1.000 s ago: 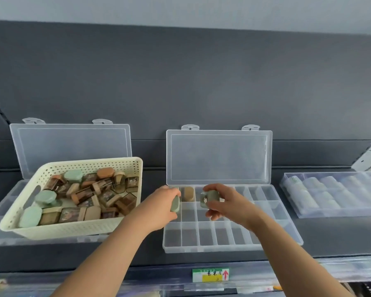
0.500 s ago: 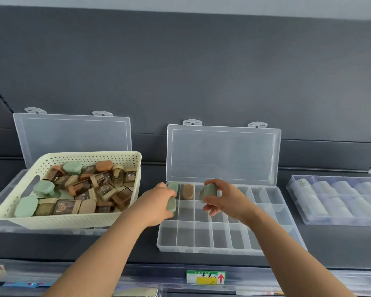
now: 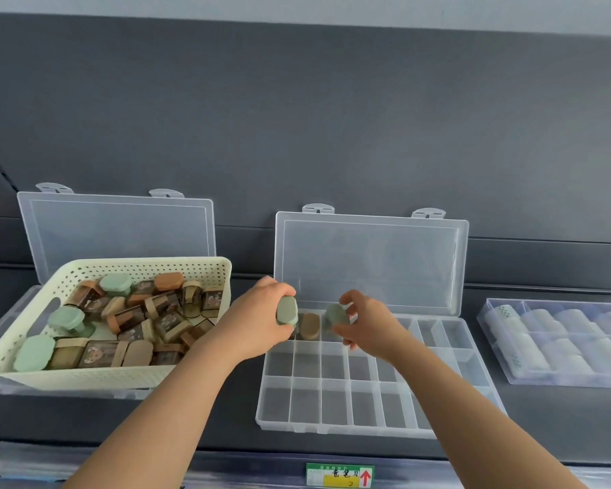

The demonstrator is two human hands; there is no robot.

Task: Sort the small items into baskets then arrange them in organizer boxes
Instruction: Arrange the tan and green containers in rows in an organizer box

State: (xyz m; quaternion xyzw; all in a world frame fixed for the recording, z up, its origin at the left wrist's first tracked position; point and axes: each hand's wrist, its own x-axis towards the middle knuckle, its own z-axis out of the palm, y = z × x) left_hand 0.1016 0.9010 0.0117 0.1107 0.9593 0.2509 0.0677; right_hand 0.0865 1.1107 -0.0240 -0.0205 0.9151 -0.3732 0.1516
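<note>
Gripping one green-lidded jar (image 3: 287,311) in your left hand (image 3: 258,326) and pinching a second jar (image 3: 336,315) in your right hand (image 3: 367,326), you are holding both over the organizer box (image 3: 332,411) compartments just beneath your fingers. They are likely light, rigid and slick, so you are best pinching their flat sides.

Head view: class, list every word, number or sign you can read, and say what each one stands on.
"2": on the yellow band of the shelf-edge label, faint.
Red up arrow: on the same label's white right end.
Dark characters above the "2": too blurred to read.
Prints on the small jars in the basket: too small to read.
</note>
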